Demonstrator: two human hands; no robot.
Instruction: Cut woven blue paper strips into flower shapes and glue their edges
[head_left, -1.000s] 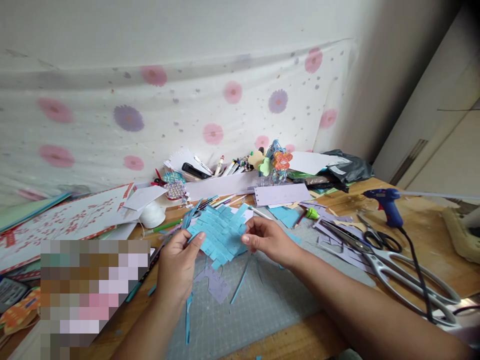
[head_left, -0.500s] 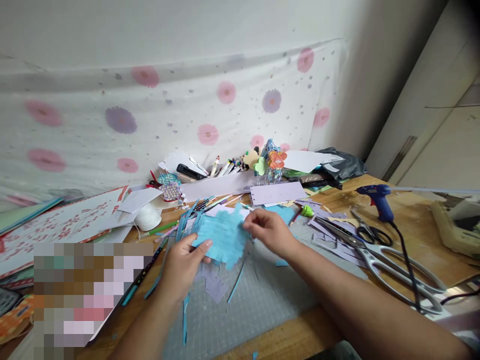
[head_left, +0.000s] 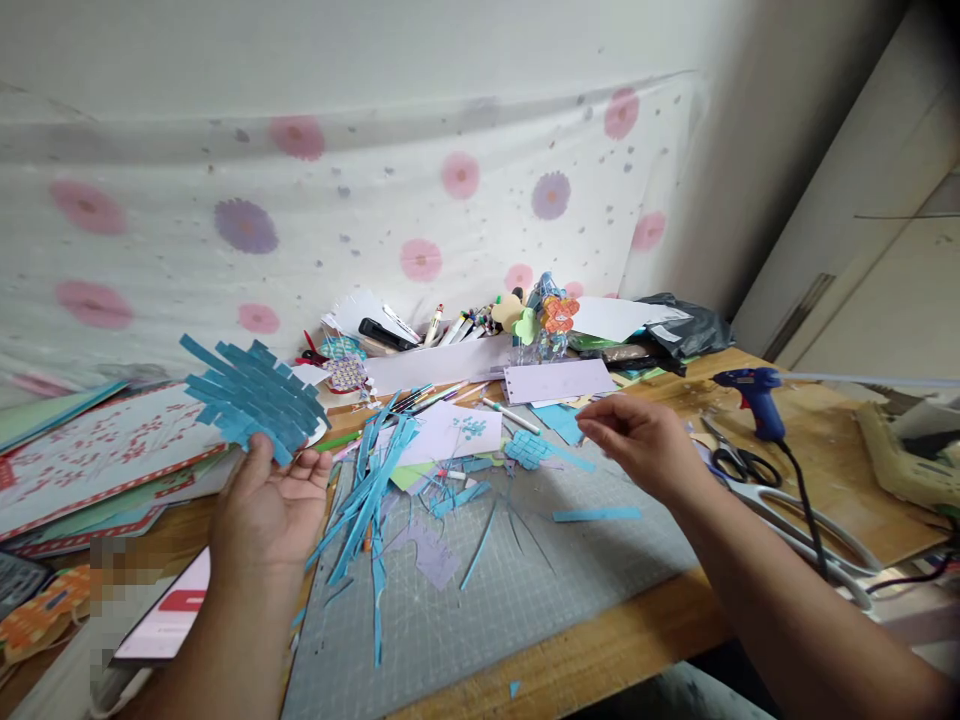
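A woven sheet of blue paper strips (head_left: 255, 390) with ragged ends is raised at the left, tilted toward me. My left hand (head_left: 274, 510) grips its lower edge between thumb and fingers, palm turned up. My right hand (head_left: 637, 445) hovers over the right part of the grey cutting mat (head_left: 525, 620), its thumb and fingers pinched together; whether anything thin is between them I cannot make out. Beneath it lie a loose blue paper strip (head_left: 596, 515) and a small woven blue piece (head_left: 527, 450). A heap of long blue strips (head_left: 367, 490) covers the mat's left side.
Large scissors (head_left: 795, 520), black-handled scissors (head_left: 746, 465) and a blue glue gun (head_left: 761, 400) with its cord are at the right. A phone (head_left: 169, 615) lies at lower left. Pens, paper and flower crafts (head_left: 555, 315) line the back. Purple paper scraps (head_left: 431, 555) lie mid-mat.
My left hand has carried the woven blue sheet left and up, away from the mat's middle. My right hand has come off the sheet and shifted right.
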